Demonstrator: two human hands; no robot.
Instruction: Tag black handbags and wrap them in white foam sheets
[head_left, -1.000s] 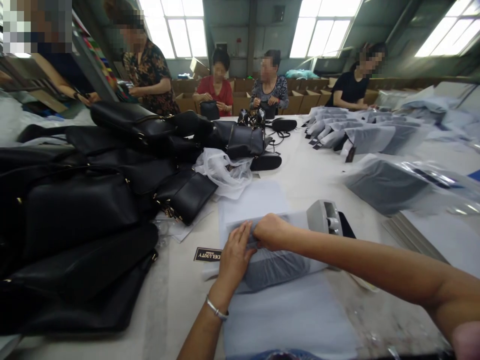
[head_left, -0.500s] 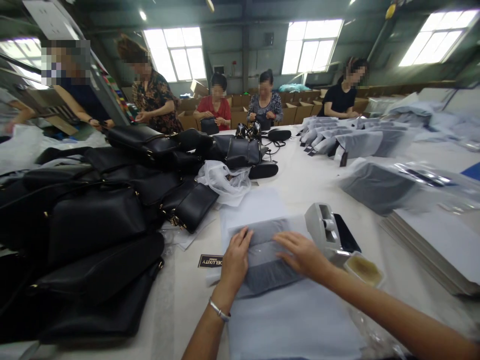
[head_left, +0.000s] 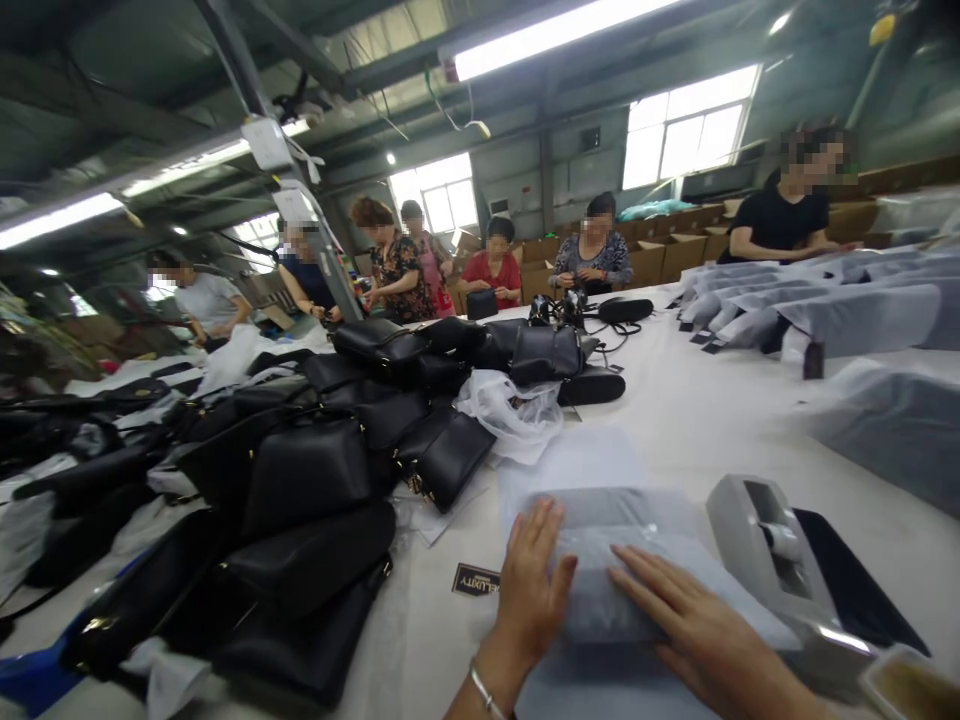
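A dark bag wrapped in thin, see-through whitish tissue [head_left: 600,510] lies flat on the table in front of me. My left hand [head_left: 534,580] rests on its left side, fingers stretched forward and thumb apart. On the right part of the wrapping lies my right hand [head_left: 686,615], fingers extended and flat. Neither hand grips anything. Beside my left hand is a black tag with gold lettering [head_left: 474,579], partly covered at its right end. More pale sheet [head_left: 570,455] shows beyond and below the wrapped bag.
A heap of black handbags [head_left: 307,475] fills the left, with a crumpled clear plastic bag [head_left: 510,415] at its edge. A grey tape dispenser [head_left: 750,520] stands to my right. Wrapped bags [head_left: 847,310] line the far right. Several people sit or stand beyond the table.
The view has swung left and up. My hands have flattened on the wrapping, and pale sheet now covers more of the dark bag than before.
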